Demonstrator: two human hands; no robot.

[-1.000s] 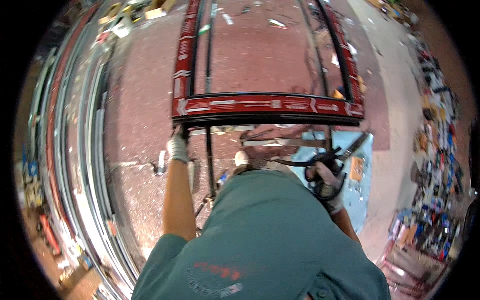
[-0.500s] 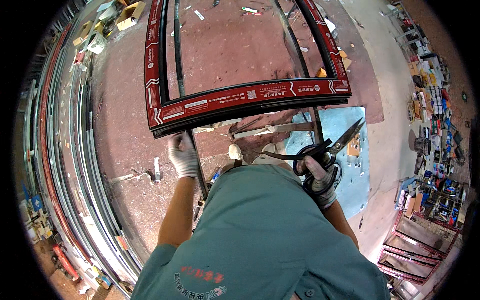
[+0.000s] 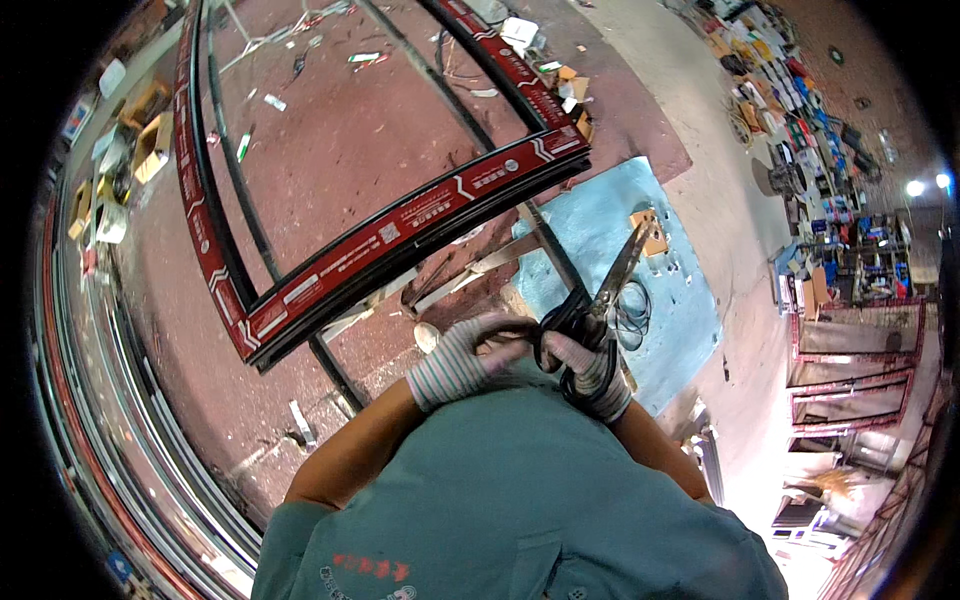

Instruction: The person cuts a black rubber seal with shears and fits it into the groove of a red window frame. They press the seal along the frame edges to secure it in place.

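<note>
"The right hand (image 3: 592, 375) is shown gloved; what is grasped by it?"

"The black handles of a pair of scissors (image 3: 612, 290) are clasped in it, and the blades are directed upward and away from the body, over a light-blue sheet (image 3: 672, 345)."

"How is the left hand (image 3: 462, 362) placed?"

"It is placed just beside the right, in a grey-striped glove. A dark strip (image 3: 513, 328) is gripped at its fingers, to the left of the scissors; the exact hold is partly hidden."

"And where is the large frame (image 3: 400, 232) located?"

"It is located beyond both hands, apart from them and set at a slant. Its rails are faced with red printed film and edged in black. A dark bar (image 3: 555, 250) is seen below it, and a tan block (image 3: 653, 238) is supported by the sheet."
</note>
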